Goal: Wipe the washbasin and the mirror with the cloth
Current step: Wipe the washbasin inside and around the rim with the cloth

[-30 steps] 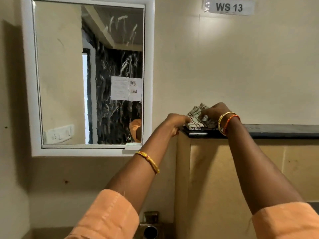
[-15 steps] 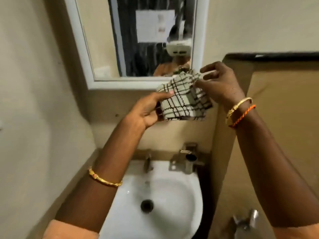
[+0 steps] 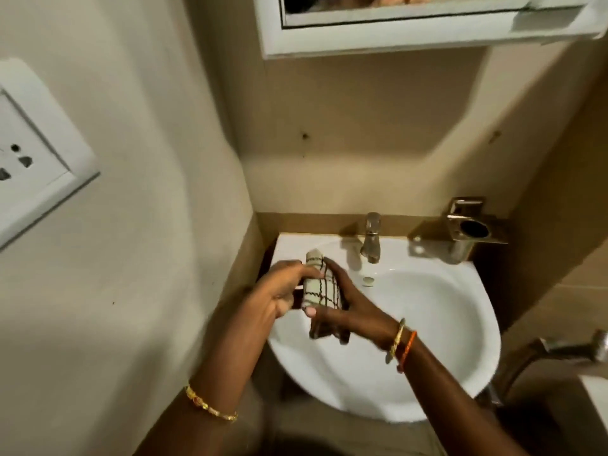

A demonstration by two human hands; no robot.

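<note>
A head camera looks down at a white washbasin set in a beige corner. Both hands hold a folded checked cloth above the basin's left rim. The left hand curls its fingers round the cloth's left side. The right hand wraps it from the right, fingers over the top and thumb underneath. Whether the cloth touches the basin cannot be told.

A metal tap stands at the back of the basin, just right of the cloth. A metal holder is mounted to the right of the tap. The mirror hangs on the wall above, only its lower white frame in view. A white socket sits on the left wall. Bangles circle both wrists.
</note>
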